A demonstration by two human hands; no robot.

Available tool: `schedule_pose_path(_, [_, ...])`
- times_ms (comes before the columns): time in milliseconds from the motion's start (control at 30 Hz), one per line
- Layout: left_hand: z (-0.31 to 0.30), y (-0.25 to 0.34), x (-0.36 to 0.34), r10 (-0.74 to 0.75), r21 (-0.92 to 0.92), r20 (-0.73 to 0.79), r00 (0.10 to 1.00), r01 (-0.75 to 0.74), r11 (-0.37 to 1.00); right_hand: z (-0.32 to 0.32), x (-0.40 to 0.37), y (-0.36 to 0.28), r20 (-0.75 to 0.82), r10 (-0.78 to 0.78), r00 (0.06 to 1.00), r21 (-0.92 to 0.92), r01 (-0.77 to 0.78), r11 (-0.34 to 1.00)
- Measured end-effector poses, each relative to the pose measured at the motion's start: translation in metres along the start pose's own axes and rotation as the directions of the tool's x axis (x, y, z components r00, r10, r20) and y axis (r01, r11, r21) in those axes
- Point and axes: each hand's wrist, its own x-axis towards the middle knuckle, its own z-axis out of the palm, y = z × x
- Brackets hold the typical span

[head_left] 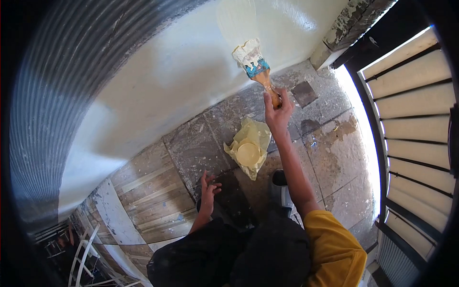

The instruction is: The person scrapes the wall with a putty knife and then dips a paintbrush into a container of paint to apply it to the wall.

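My right hand (279,112) is closed round the wooden handle of a paintbrush (260,76). Its blue ferrule is smeared, and thick cream paint coats the bristles, which overlap the lower part of the pale wall (191,62) in this view. A streak of wet cream paint runs up the wall above the brush. On the floor below stands a round container of cream paint (248,154), sitting on a crumpled yellowish plastic sheet (256,131). My left hand (208,193) hangs low near my knee, fingers apart and holding nothing.
Worn, paint-spattered tiles (191,143) cover the floor, with wood-patterned ones at the left. A barred gate (411,115) stands at the right beside a peeling post (351,24). Ridged sheeting (71,86) lines the upper left. A white metal frame (86,253) is at lower left.
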Motion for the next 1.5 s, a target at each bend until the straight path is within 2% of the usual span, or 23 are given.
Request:
schedule_pose_path(67, [-0.003, 0.002, 0.001, 0.007, 0.005, -0.012, 1.000, -0.007, 1.000, -0.003, -0.004, 0.006, 0.009, 0.011, 1.000, -0.014, -0.011, 1.000])
schedule_pose_path(133, [-0.008, 0.004, 0.001, 0.019, 0.011, -0.021, 1.000, -0.019, 1.000, -0.004, -0.008, 0.011, 0.073, 0.116, 0.991, -0.051, -0.112, 0.992])
schedule_pose_path(267, [-0.022, 0.018, -0.003, 0.044, -0.014, -0.100, 0.994, -0.046, 0.999, -0.008, -0.016, 0.032, 0.103, 0.135, 0.986, -0.087, -0.126, 0.988])
schedule_pose_path(333, [-0.027, 0.036, -0.013, 0.055, -0.029, -0.139, 0.989, -0.059, 0.998, -0.009, -0.020, 0.042, 0.112, 0.104, 0.988, -0.175, -0.083, 0.981])
schedule_pose_path(433, [-0.045, 0.058, -0.029, 0.102, -0.140, -0.232, 0.967, -0.137, 0.981, -0.010, -0.024, 0.053, 0.128, 0.158, 0.979, -0.207, -0.129, 0.970])
schedule_pose_path(467, [-0.046, 0.067, -0.039, 0.103, -0.135, -0.239, 0.966, -0.138, 0.981, -0.012, -0.025, 0.054, 0.131, 0.162, 0.978, -0.201, -0.134, 0.970])
schedule_pose_path(533, [-0.046, 0.085, -0.061, 0.191, 0.024, -0.284, 0.940, -0.192, 0.981, -0.014, -0.025, 0.057, 0.175, 0.235, 0.956, -0.239, -0.190, 0.952])
schedule_pose_path(600, [-0.056, 0.091, -0.073, 0.213, 0.065, -0.293, 0.932, -0.203, 0.977, -0.013, -0.029, 0.067, 0.164, 0.255, 0.953, -0.231, -0.214, 0.949])
schedule_pose_path(667, [-0.073, 0.092, -0.082, 0.124, -0.097, -0.379, 0.917, -0.173, 0.980, -0.018, -0.027, 0.072, 0.159, 0.270, 0.950, -0.223, -0.232, 0.947])
schedule_pose_path(733, [-0.080, 0.105, -0.091, 0.099, -0.089, -0.464, 0.880, -0.157, 0.984, -0.031, -0.023, 0.068, 0.204, 0.339, 0.918, -0.318, -0.266, 0.910])
schedule_pose_path(833, [-0.069, 0.148, -0.113, 0.028, -0.138, -0.567, 0.823, -0.129, 0.982, -0.062, -0.035, 0.070, 0.158, 0.281, 0.947, -0.377, -0.205, 0.903])
schedule_pose_path(900, [-0.044, 0.189, -0.134, 0.210, 0.005, -0.439, 0.874, -0.231, 0.973, -0.095, -0.024, 0.031, 0.263, 0.391, 0.882, -0.298, -0.312, 0.902])
schedule_pose_path(933, [-0.038, 0.207, -0.133, 0.214, 0.002, -0.447, 0.869, -0.238, 0.971, -0.102, -0.020, 0.013, 0.271, 0.384, 0.883, -0.291, -0.305, 0.907])
schedule_pose_path(1000, [-0.031, 0.237, -0.125, 0.257, 0.036, -0.350, 0.901, -0.262, 0.964, -0.112, -0.015, -0.023, 0.240, 0.284, 0.928, -0.072, -0.274, 0.959])
schedule_pose_path(1033, [-0.034, 0.252, -0.115, 0.252, 0.025, -0.361, 0.898, -0.261, 0.965, -0.111, -0.010, -0.040, 0.226, 0.238, 0.944, -0.031, -0.238, 0.971])
schedule_pose_path(1100, [-0.046, 0.277, -0.099, 0.162, -0.141, -0.202, 0.966, -0.193, 0.971, -0.101, 0.000, -0.067, 0.220, 0.168, 0.961, 0.018, -0.176, 0.984])
schedule_pose_path(1133, [-0.047, 0.282, -0.098, 0.167, -0.149, -0.204, 0.964, -0.200, 0.968, -0.091, 0.009, -0.077, 0.187, 0.101, 0.977, 0.072, -0.116, 0.991])
schedule_pose_path(1167, [-0.047, 0.289, -0.096, 0.194, -0.101, -0.185, 0.963, -0.215, 0.971, -0.080, 0.017, -0.086, 0.183, 0.095, 0.979, 0.074, -0.110, 0.991])
schedule_pose_path(1233, [-0.053, 0.298, -0.091, 0.208, -0.046, -0.137, 0.969, -0.215, 0.975, -0.054, 0.028, -0.098, 0.102, -0.020, 0.995, 0.168, 0.003, 0.986])
schedule_pose_path(1267, [-0.061, 0.298, -0.088, 0.204, -0.034, -0.118, 0.972, -0.210, 0.977, -0.039, 0.031, -0.099, 0.084, -0.011, 0.996, 0.156, -0.002, 0.988])
schedule_pose_path(1333, [-0.082, 0.292, -0.079, 0.153, -0.020, -0.112, 0.982, -0.156, 0.988, -0.013, 0.035, -0.095, 0.061, -0.113, 0.992, 0.091, 0.108, 0.990])
schedule_pose_path(1367, [-0.099, 0.284, -0.072, 0.124, 0.002, -0.123, 0.985, -0.125, 0.992, -0.007, 0.026, -0.084, 0.158, 0.027, 0.987, 0.028, -0.032, 0.999])
schedule_pose_path(1500, [-0.165, 0.261, -0.042, -0.013, 0.023, -0.043, 0.999, 0.014, 1.000, 0.009, -0.018, -0.036, 0.085, 0.029, 0.996, -0.073, -0.023, 0.997])
